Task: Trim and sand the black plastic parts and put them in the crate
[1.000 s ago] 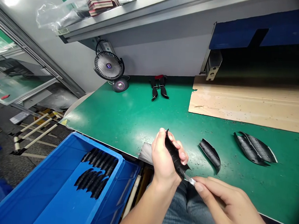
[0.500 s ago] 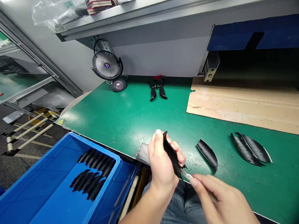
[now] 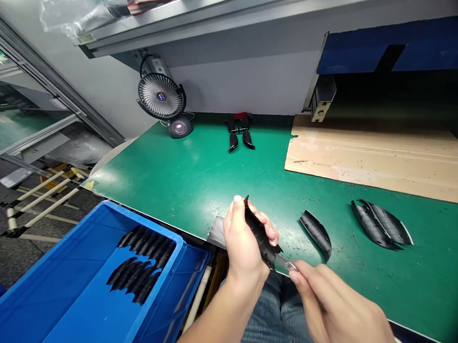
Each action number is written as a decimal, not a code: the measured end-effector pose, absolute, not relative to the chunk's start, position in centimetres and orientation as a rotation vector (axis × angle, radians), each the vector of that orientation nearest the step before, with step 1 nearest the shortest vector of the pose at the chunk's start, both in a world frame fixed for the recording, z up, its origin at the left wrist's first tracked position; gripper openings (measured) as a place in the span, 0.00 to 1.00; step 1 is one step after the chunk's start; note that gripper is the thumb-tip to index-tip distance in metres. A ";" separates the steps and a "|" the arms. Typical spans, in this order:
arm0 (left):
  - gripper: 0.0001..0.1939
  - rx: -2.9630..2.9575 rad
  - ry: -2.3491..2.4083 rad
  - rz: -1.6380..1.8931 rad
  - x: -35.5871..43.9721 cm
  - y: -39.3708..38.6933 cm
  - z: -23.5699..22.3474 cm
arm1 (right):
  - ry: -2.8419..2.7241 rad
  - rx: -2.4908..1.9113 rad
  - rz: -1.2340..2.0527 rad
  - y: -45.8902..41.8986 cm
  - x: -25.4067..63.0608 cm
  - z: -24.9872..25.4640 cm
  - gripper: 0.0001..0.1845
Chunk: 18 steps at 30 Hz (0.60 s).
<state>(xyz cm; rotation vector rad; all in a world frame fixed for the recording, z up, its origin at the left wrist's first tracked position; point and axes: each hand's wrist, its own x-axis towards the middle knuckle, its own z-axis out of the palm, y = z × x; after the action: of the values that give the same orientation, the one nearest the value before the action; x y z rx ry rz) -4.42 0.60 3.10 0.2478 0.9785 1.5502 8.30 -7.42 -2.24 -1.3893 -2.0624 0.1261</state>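
Observation:
My left hand (image 3: 244,239) is wrapped round a curved black plastic part (image 3: 259,233), its hollow side facing up and its lower end towards my right hand. My right hand (image 3: 330,296) grips a knife (image 3: 288,265) whose narrow metal blade reaches the lower end of that part. Most of the knife's handle is hidden by my fingers. Just right of the held part, one similar black part (image 3: 316,234) lies on the green tabletop (image 3: 197,185). Farther right, a pair of such parts (image 3: 381,225) lies side by side.
Below left stands a blue bin (image 3: 91,266) with rows of black parts (image 3: 141,262). A small fan (image 3: 161,96) and a black item with red (image 3: 240,131) are at the back. Cardboard (image 3: 377,160) covers the back right, under a blue panel. A shelf (image 3: 223,18) overhangs the table.
The knife blade shows more of its length and sits slightly farther out from the part's end. The held part is turned a little, showing more of its hollow. The view has shifted slightly.

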 end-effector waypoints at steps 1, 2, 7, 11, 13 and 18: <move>0.15 0.226 0.971 1.543 -4.6 0.7 3.1 | -2.060 -1.324 0.083 -7.6 8.3 -2.2 0.10; 0.15 0.201 0.965 1.535 -4.7 0.8 3.1 | -2.039 -1.266 0.095 -7.7 8.3 -2.2 0.10; 0.15 0.149 0.944 1.514 -4.7 0.8 2.7 | -1.485 -1.407 0.673 -7.6 7.8 -2.6 0.10; 0.15 0.285 0.878 1.502 -3.7 0.0 2.9 | -1.305 -1.442 1.166 -5.9 6.6 -2.1 0.16; 0.14 0.326 0.851 1.531 -3.7 0.0 3.1 | -1.339 -1.420 1.254 -5.5 6.3 -1.5 0.17; 0.11 -0.087 0.690 1.603 -6.8 2.3 3.2 | -1.277 -1.601 0.891 -6.8 7.5 -1.3 0.19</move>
<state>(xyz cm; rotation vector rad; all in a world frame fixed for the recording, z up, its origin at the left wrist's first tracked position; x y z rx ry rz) -6.78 2.28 3.19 -0.0871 0.6895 1.6033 7.45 -6.76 -1.28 -1.6007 -1.2768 0.8906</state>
